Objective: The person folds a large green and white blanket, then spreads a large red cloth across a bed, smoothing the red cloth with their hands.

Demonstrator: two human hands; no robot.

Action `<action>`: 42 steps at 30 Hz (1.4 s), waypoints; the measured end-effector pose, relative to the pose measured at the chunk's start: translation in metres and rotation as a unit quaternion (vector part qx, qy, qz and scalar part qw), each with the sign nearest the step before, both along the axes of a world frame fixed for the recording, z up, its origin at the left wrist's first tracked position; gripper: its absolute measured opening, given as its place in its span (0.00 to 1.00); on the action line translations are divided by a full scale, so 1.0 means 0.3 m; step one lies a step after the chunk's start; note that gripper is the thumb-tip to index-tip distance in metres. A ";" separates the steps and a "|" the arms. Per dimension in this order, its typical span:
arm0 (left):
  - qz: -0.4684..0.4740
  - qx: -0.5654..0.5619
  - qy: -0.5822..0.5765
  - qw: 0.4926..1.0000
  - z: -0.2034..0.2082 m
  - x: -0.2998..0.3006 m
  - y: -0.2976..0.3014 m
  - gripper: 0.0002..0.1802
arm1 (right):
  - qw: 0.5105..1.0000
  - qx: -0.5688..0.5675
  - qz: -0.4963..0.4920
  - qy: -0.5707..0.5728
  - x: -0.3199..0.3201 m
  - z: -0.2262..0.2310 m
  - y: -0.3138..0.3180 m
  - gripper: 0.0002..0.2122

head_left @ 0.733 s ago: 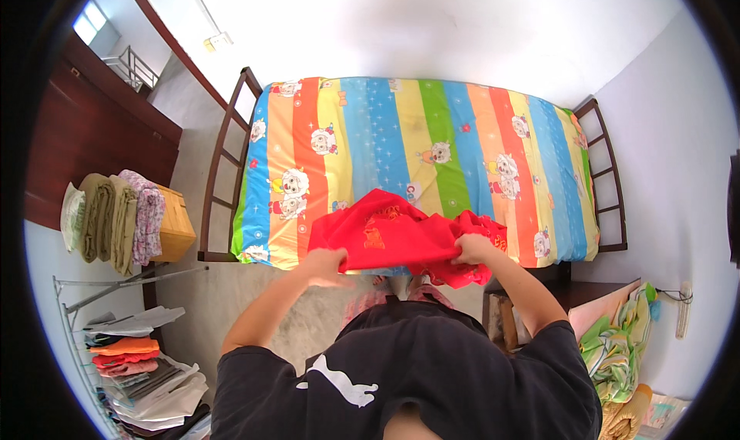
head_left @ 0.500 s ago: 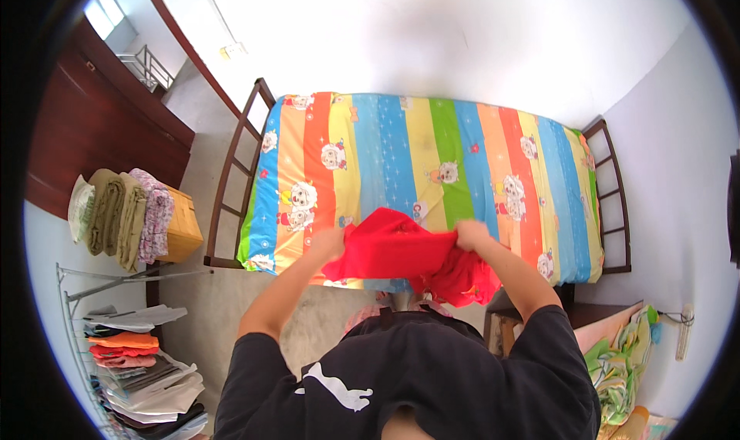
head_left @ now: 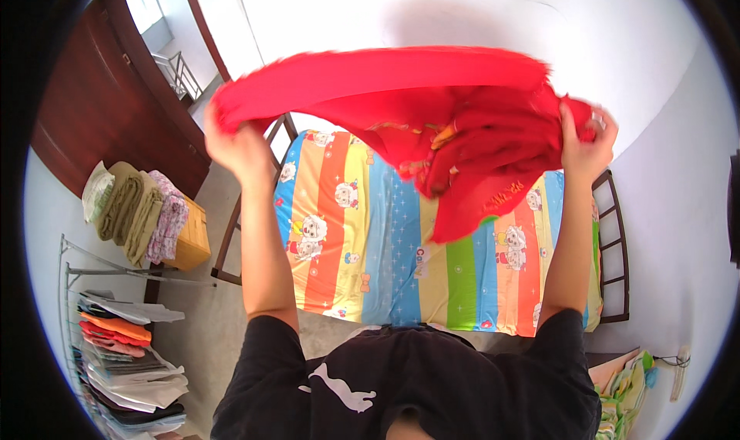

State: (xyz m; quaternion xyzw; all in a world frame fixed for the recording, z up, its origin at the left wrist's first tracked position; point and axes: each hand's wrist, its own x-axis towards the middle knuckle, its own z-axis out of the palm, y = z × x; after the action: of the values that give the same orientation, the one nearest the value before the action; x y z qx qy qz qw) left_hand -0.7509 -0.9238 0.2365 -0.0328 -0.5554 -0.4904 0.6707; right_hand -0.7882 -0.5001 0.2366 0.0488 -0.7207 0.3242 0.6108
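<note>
left hand point(head_left: 240, 143): raised above bed point(head_left: 432, 239), fist gripping red cloth point(head_left: 432, 108) edge
right hand point(head_left: 583, 143): raised, clenched on cloth
hidden: fingertips inside folds

Bed point(head_left: 609, 247) — striped cartoon sheet point(head_left: 370, 239), seemingly bare

Single head-worn fisheye view, looks steeply down and forward over the person's own shoulders at the striped bed point(head_left: 401, 239) below. Raised arms and red cloth point(head_left: 432, 108) sit close to the lens, bed and floor farther off. Edges bend, dark rim around. No second view.
</note>
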 end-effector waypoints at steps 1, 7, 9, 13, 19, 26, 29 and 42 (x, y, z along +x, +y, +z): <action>-0.073 0.109 0.036 0.991 -0.053 0.010 -0.030 0.07 | 0.999 0.015 0.001 -0.043 0.022 -0.082 0.063 0.25; 0.033 0.173 -0.278 0.944 -0.783 0.168 -0.406 0.10 | 0.766 0.183 0.127 -0.603 0.195 -0.744 0.089 0.28; 0.159 0.214 -0.334 0.904 -1.096 0.286 -0.407 0.13 | 0.645 0.297 0.205 -0.673 0.294 -1.001 0.066 0.24; 0.186 0.444 -0.368 0.795 -1.274 0.550 -0.299 0.14 | 0.503 0.396 0.202 -0.741 0.441 -1.247 0.045 0.11; 0.147 0.545 -0.414 0.714 -1.475 0.864 -0.314 0.13 | 0.406 0.413 0.222 -0.784 0.582 -1.388 0.041 0.10; -0.099 0.493 -0.632 0.589 -1.534 0.599 -0.384 0.18 | 0.677 0.261 0.154 -0.670 0.338 -1.440 0.107 0.09; -0.372 0.550 -0.459 0.590 -1.267 0.243 -0.339 0.17 | 0.824 0.086 0.051 -0.558 0.083 -1.267 0.146 0.13; -0.118 0.111 -0.036 0.986 -0.363 0.086 -0.383 0.09 | 0.992 0.110 -0.052 -0.021 0.024 -0.328 0.188 0.15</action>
State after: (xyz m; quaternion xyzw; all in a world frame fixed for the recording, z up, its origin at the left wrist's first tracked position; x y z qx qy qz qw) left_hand -0.7251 -1.0387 0.1275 -0.0060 -0.5135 -0.6257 0.5871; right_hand -0.7811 -0.4436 0.1382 0.0715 -0.7665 0.2118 0.6021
